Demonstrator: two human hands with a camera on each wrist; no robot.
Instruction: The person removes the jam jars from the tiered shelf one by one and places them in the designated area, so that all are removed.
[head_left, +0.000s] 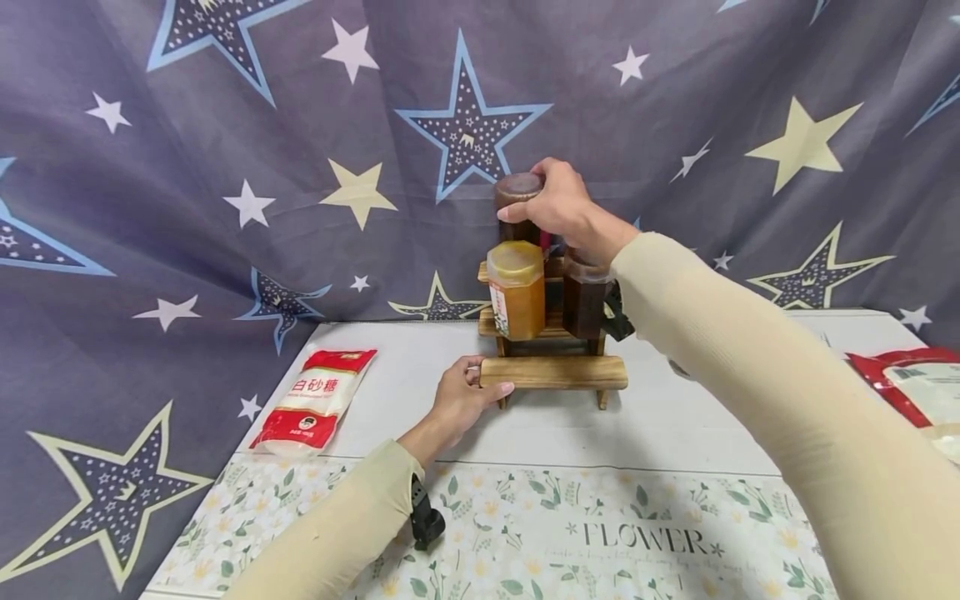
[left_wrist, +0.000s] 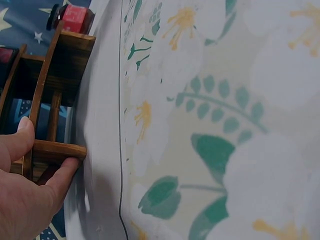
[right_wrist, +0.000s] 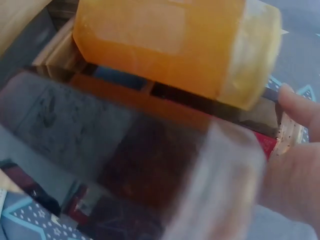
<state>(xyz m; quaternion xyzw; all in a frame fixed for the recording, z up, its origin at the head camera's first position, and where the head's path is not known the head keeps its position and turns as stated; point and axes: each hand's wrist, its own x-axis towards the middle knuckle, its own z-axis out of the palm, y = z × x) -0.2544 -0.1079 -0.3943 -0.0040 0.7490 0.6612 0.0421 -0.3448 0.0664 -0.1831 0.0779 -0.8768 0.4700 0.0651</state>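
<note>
A small stepped wooden stand (head_left: 555,372) bears several jars. My left hand (head_left: 456,402) grips the left end of its lowest step, thumb along the front. In the left wrist view that hand (left_wrist: 25,195) pinches the wooden end (left_wrist: 60,149) between thumb and fingers. My right hand (head_left: 564,202) holds a dark brown jar (head_left: 517,188) by its lid area at the top step. An amber jar with a yellowish lid (head_left: 517,292) stands on the middle step, a second dark jar (head_left: 583,296) to its right. Both middle jars fill the right wrist view, partly hiding my right hand (right_wrist: 295,165).
A red and white bag of sugar (head_left: 318,392) lies on the left of the white table (head_left: 405,358). Another red and white bag (head_left: 918,387) is at the right edge. A star-patterned curtain (head_left: 637,150) hangs close behind the stand; a floral mat (head_left: 540,533) covers the front.
</note>
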